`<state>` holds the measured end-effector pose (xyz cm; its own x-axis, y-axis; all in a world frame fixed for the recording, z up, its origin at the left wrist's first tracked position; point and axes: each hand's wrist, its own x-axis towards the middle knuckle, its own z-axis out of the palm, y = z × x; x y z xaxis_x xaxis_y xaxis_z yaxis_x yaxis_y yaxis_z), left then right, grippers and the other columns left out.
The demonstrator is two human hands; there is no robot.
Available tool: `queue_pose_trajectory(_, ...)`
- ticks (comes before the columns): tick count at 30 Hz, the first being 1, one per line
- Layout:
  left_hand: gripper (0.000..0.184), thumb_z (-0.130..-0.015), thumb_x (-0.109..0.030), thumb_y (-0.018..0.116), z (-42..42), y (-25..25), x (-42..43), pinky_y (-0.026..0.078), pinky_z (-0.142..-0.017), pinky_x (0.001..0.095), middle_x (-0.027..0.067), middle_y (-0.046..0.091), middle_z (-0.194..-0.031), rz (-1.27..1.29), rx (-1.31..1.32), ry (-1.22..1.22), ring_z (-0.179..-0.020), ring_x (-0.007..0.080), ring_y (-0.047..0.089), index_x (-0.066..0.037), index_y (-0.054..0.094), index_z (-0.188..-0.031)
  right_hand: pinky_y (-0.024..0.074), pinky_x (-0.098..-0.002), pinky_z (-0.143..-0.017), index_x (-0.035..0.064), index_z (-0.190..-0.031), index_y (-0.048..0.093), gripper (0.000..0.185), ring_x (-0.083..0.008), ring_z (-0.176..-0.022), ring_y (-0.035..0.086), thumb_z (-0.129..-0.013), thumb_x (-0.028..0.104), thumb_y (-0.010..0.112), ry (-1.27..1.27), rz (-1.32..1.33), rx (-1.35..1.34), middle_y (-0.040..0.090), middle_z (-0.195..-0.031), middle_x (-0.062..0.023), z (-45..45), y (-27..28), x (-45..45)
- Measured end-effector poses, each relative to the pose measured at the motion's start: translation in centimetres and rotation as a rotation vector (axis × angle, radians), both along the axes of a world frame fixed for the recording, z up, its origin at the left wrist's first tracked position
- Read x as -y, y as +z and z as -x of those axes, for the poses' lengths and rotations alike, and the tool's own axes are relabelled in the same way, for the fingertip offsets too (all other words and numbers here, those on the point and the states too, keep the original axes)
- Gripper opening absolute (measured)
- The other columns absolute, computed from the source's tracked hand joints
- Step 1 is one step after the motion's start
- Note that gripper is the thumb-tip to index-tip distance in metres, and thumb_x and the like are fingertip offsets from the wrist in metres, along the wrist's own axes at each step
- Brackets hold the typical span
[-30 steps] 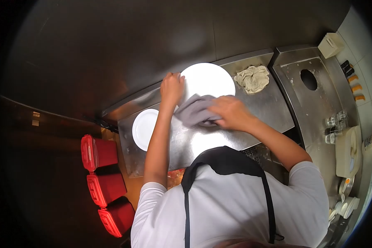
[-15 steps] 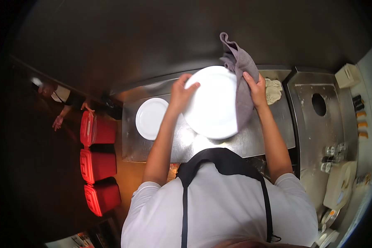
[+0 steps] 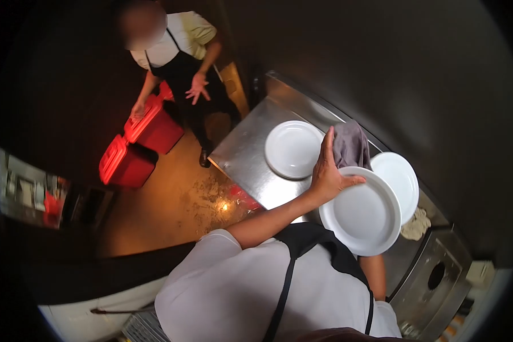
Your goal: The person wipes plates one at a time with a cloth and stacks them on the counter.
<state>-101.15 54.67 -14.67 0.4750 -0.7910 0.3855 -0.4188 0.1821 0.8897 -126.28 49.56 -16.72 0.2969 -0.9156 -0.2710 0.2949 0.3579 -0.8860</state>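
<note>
My left hand (image 3: 329, 179) grips the rim of a round white plate (image 3: 363, 214), thumb over its face and fingers extended toward a grey-purple cloth (image 3: 351, 146). The plate is tilted in front of my chest. My right forearm (image 3: 374, 276) reaches up behind the plate, which hides that hand and its fingers. Past the plate's far edge, the cloth stands up bunched. Another white plate (image 3: 403, 183) shows partly behind the held one, near the wall. More white plates (image 3: 293, 149), seemingly stacked, rest on the steel counter (image 3: 239, 137) to the left.
A co-worker (image 3: 182, 68) in a black apron stands at the upper left, one hand spread. Red lidded bins (image 3: 132, 162) stand on the floor there. A crumpled cream cloth (image 3: 416, 224) lies beside a steel basin unit (image 3: 433, 279) at right.
My view has swung left, bringing the co-worker into fuller sight. The held plate has come nearer my body and tilted. My right hand has gone from the cloth's edge to behind the plate.
</note>
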Motion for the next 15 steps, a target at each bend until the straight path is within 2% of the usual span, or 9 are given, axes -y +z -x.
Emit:
queue_pose_trajectory(2,0.138,-0.062,-0.05,0.094,-1.6,1.6,-1.2,0.027,-0.12,0.0454,0.0242,0.02,-0.162,0.085,0.09,0.047,-0.15,0.041,0.025,-0.003,0.008,-0.159,0.049,-0.0241,-0.087,0.0021,-0.127,0.063,0.037,-0.0129,-0.105,0.061,-0.103,0.029,0.058,-0.007,0.018,-0.033,0.066,-0.11,-0.0076,0.0,0.2,-0.7)
queue_pose_trajectory(3,0.112,-0.069,-0.043,0.092,-2.0,2.3,-1.8,0.027,-0.121,0.0461,0.024,0.033,-0.158,0.197,-0.004,0.048,-0.151,0.037,0.027,-0.002,0.033,-0.155,0.0491,-0.024,-0.086,0.0022,-0.127,0.063,0.036,-0.0128,-0.104,0.061,-0.103,0.029,0.058,-0.014,0.025,-0.047,0.066,-0.109,-0.0074,0.2,0.3,-1.3)
queue_pose_trajectory(6,0.061,-0.081,-0.034,0.086,-4.8,-1.3,-1.6,0.044,-0.108,0.0413,0.0222,0.063,-0.13,0.216,0.314,-0.213,-0.129,0.0294,0.057,0.0,0.065,-0.127,0.0495,-0.0238,-0.084,0.0025,-0.127,0.063,0.036,-0.0126,-0.102,0.062,-0.103,0.029,0.057,-0.037,0.041,-0.086,0.066,-0.108,-0.0069,0.5,0.6,-2.3)
queue_pose_trajectory(9,0.029,-0.09,-0.027,0.079,-5.8,2.6,-3.8,0.055,-0.083,0.0337,0.012,0.075,-0.094,-0.28,-0.268,-0.45,-0.092,0.017,0.07,0.0,0.075,-0.097,0.0499,-0.0236,-0.083,0.0028,-0.126,0.063,0.035,-0.0123,-0.099,0.062,-0.103,0.029,0.057,-0.06,0.054,-0.111,0.066,-0.107,-0.0064,0.9,0.7,-3.3)
queue_pose_trajectory(12,0.028,-0.093,-0.027,0.076,-6.3,-1.0,-3.0,0.054,-0.066,0.0289,0.0054,0.073,-0.083,-0.05,-0.35,-0.253,-0.075,0.0096,0.065,0.001,0.073,-0.1,0.0503,-0.0233,-0.081,0.0031,-0.126,0.063,0.035,-0.0121,-0.097,0.063,-0.103,0.028,0.057,-0.082,0.074,-0.115,0.066,-0.106,-0.0059,1.4,1.4,-4.2)
queue_pose_trajectory(14,0.026,-0.094,-0.025,0.075,-8.1,-2.0,-2.6,0.054,-0.069,0.0299,0.007,0.073,-0.085,-0.044,-0.362,-0.102,-0.073,0.0079,0.061,0.001,0.074,-0.098,0.0506,-0.0232,-0.08,0.0033,-0.126,0.063,0.034,-0.0119,-0.096,0.063,-0.103,0.028,0.057,-0.095,0.096,-0.1,0.066,-0.105,-0.0055,0.8,2.0,-4.2)
queue_pose_trajectory(15,0.025,-0.096,-0.024,0.073,-8.6,-1.6,-2.7,0.054,-0.067,0.0283,0.0049,0.072,-0.084,-0.01,-0.518,-0.064,-0.074,0.0089,0.062,0.001,0.074,-0.101,0.0507,-0.0231,-0.079,0.0034,-0.126,0.063,0.034,-0.0118,-0.095,0.063,-0.103,0.028,0.057,-0.094,0.099,-0.087,0.066,-0.104,-0.0053,0.5,2.3,-4.3)
